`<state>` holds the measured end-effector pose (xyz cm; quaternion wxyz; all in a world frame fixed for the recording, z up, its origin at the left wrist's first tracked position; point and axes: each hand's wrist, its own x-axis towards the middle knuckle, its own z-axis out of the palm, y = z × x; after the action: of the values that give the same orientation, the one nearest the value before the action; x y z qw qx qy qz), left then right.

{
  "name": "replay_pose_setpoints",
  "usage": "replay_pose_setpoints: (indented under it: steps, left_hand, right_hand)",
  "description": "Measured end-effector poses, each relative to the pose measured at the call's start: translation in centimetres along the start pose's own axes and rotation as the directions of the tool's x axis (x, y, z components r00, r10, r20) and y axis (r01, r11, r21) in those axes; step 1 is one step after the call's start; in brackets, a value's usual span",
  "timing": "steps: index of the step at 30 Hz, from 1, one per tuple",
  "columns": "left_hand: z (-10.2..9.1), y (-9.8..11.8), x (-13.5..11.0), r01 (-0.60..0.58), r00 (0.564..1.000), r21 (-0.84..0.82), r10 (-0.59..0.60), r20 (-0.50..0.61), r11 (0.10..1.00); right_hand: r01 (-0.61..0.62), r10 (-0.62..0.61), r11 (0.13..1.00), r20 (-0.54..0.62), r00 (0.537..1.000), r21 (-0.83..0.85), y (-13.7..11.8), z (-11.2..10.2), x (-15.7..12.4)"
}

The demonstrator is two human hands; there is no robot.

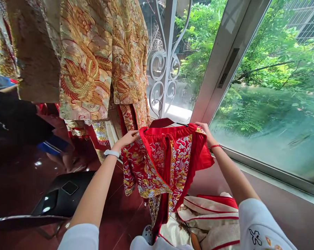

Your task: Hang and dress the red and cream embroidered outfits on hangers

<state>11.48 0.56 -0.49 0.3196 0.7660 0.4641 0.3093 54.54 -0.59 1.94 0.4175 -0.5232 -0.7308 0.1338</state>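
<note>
A red embroidered jacket [138,166] with gold and silver patterns hangs on a dark hanger [162,122], together with a gathered red skirt [181,159] whose waistband spans the top. On the left shoulder, my left hand [128,139] has its fingers closed on the jacket's edge. My right hand [205,131] is closed on the red cloth at the right end of the hanger; its fingertips are partly hidden behind the fabric. A loose red flap droops below this hand. The jacket's right side is not fully visible.
Gold embroidered garments [86,69] hang at upper left. A window [271,104] and white scrollwork grille [163,73] stand beyond. Cream garments with red trim [209,215] lie below. On the left are a black chair [68,187] with a phone [49,203], and a person in dark clothing [16,128].
</note>
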Motion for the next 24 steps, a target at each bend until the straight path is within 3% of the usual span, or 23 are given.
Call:
replay_pose_setpoints:
  steps: [4, 8, 11, 14, 19, 24]
  left_hand:
    - [-0.5, 0.2, 0.7, -0.017, 1.000, -0.023, 0.016, -0.019, 1.000]
    - [-1.9, -0.3, 0.7, -0.045, 0.998, -0.050, 0.043, -0.035, 0.998]
    - [-2.3, -1.0, 0.1, -0.049, 0.999, -0.024, 0.049, -0.021, 0.998]
    - [-2.1, -1.5, -0.5, -0.019, 0.998, 0.045, 0.022, -0.050, 0.999]
    - [-1.4, -2.2, -1.2, -0.018, 0.992, 0.098, 0.030, -0.125, 0.995]
    - [-0.9, -1.7, -1.6, 0.013, 0.981, 0.175, 0.021, -0.195, 0.984]
  right_hand:
    - [0.063, -0.071, 0.981, -0.037, 0.997, -0.184, -1.5, -1.6, 3.6]
    - [0.140, -0.177, 0.937, -0.090, 0.980, -0.320, -5.4, -2.7, 4.2]
    - [0.136, -0.201, 0.919, -0.142, 0.969, -0.371, -7.5, -2.9, 1.7]
    - [0.118, -0.188, 0.915, -0.148, 0.971, -0.386, -7.9, -1.9, -2.5]
    - [0.109, -0.148, 0.938, -0.098, 0.984, -0.330, -5.1, 1.5, -9.2]
    - [-0.049, 0.035, 0.992, -0.120, 0.992, -0.115, -1.7, 4.1, -10.9]
